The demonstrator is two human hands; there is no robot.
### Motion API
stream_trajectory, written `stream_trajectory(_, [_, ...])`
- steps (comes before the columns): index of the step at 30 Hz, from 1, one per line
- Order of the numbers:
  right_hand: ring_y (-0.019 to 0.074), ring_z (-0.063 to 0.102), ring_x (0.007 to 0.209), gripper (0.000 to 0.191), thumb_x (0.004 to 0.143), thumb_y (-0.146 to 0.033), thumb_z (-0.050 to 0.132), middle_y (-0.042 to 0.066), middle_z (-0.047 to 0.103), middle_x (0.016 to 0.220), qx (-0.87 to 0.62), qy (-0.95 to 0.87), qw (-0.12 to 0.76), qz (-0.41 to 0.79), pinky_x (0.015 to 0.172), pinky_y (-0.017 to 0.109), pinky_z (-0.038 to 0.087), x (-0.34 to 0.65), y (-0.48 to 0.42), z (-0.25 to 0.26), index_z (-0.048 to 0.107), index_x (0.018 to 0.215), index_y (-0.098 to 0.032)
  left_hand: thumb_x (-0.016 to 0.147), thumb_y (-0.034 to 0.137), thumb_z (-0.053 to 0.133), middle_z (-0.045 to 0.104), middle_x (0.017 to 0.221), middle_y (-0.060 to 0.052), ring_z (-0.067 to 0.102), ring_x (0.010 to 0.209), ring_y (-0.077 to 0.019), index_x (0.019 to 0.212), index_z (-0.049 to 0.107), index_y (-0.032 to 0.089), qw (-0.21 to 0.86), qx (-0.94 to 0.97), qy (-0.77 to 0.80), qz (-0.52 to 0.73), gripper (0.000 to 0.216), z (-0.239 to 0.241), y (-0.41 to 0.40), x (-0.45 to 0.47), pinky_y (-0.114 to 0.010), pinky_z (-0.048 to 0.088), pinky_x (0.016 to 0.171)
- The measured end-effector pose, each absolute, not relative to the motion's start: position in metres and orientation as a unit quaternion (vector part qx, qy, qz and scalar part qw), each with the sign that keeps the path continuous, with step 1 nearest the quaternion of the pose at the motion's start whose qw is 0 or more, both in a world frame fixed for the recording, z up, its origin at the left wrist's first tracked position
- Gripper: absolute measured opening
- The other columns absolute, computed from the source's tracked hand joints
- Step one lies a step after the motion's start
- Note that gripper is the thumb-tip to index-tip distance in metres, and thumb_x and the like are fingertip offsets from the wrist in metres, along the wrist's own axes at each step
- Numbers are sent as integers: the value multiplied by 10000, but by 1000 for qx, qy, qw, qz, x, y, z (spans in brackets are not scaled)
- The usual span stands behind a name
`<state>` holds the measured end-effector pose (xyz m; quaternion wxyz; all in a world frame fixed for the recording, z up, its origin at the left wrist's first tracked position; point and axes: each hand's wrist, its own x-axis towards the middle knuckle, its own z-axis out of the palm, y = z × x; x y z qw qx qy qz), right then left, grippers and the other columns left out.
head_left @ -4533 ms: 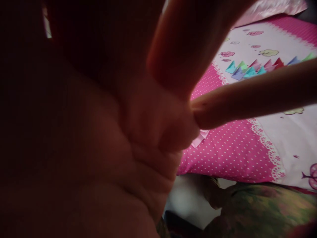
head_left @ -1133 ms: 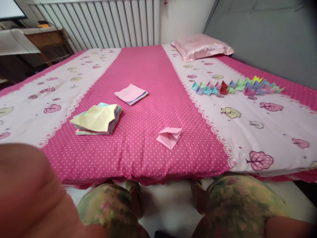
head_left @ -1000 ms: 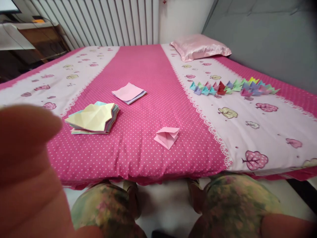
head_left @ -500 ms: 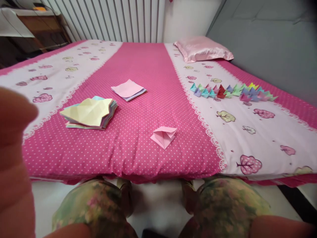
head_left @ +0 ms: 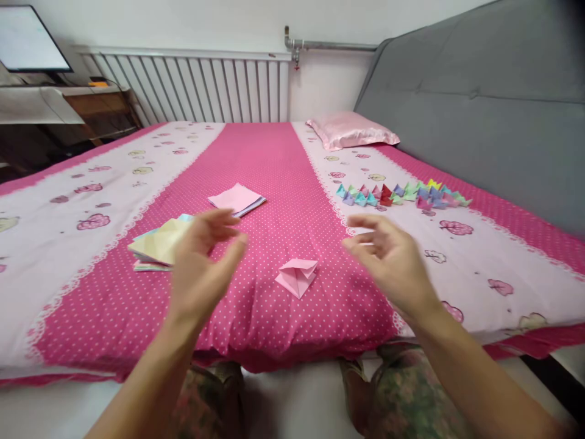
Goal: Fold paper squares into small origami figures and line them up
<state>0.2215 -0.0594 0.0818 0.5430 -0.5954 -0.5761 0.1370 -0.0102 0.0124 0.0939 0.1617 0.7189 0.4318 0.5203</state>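
My left hand (head_left: 201,265) and my right hand (head_left: 390,259) hover above the near edge of a bed, palms facing each other, fingers loosely apart and holding nothing. Between them on the pink dotted cover lies a partly folded pink paper piece (head_left: 297,275). Just behind my left hand sits a stack of creased coloured papers (head_left: 158,244) with a yellow sheet on top. A smaller stack of flat pink sheets (head_left: 236,199) lies farther back.
A row of several small folded paper shapes (head_left: 397,194) in mixed colours stands on the white band at the right. A pink pillow (head_left: 351,129) lies by the grey headboard (head_left: 479,103). A radiator (head_left: 192,85) and a desk with a monitor (head_left: 27,49) are behind the bed.
The hand that covered the lens has come away. Both hands now reach out over the bed on either side of the pink folded piece, and the view has tilted up.
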Motion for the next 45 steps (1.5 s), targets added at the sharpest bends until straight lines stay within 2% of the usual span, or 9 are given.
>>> stream_trajectory(1, [173,595,804,382,753,-301,599,81,599,1054,-611,-599,487,172,685,334,515,219,-53,74,541,1119,-208,703,226,603,632,923,-56,592,779,-152,1021,552,147,170,752,436,464,331,84,15,-5,-339,509,719])
stream_trajectory(3, [212,583,895,404,725,-257,621,89,608,1060,-622,-636,413,193,769,392,495,213,-40,54,555,1120,-203,695,208,589,629,969,-81,583,868,-193,1007,565,136,163,806,437,364,322,59,21,5,-388,485,791])
stream_trajectory(7, [236,500,1072,424,711,-175,610,76,586,1140,-595,-696,368,162,945,442,380,203,-24,19,553,1131,-193,681,123,535,608,1042,-93,543,982,-213,1055,549,131,143,853,401,302,374,15,27,20,-378,443,869])
stream_trajectory(11, [211,523,996,374,723,-140,583,61,619,1050,-559,-730,366,146,890,398,418,201,-20,-1,573,1093,-195,697,133,528,616,982,-81,544,921,-199,1022,563,136,143,866,385,283,327,-1,23,25,-343,452,824])
stream_trajectory(17, [204,524,918,259,793,-120,510,60,628,979,-547,-773,302,110,817,378,443,203,-21,-21,622,1014,-194,739,113,500,627,851,-75,529,808,-203,904,630,153,91,897,379,210,214,-15,15,27,-362,454,740])
stream_trajectory(22, [204,530,913,244,814,-147,499,68,614,986,-561,-755,322,107,817,377,449,207,-24,-32,643,1000,-211,808,181,475,620,868,-80,525,804,-191,931,639,165,100,876,395,258,206,-25,12,20,-355,464,718])
stream_trajectory(30, [196,576,875,115,778,-216,578,49,626,912,-609,-668,385,184,801,366,464,212,-22,-35,680,832,-222,784,274,549,608,798,-50,541,782,-174,798,667,193,161,808,473,312,144,-28,16,15,-332,463,709])
stream_trajectory(37, [202,582,846,143,764,-312,596,61,614,902,-662,-617,369,211,789,354,460,208,-16,-34,670,750,-191,788,279,538,599,761,-45,521,749,-172,715,624,173,177,786,512,298,154,-28,20,18,-334,443,709])
stream_trajectory(45, [201,574,811,130,750,-283,592,56,608,854,-673,-612,367,194,761,350,453,205,-13,-35,635,676,-186,719,228,592,597,765,-40,526,757,-182,736,589,173,201,790,507,279,57,-18,19,17,-345,438,721])
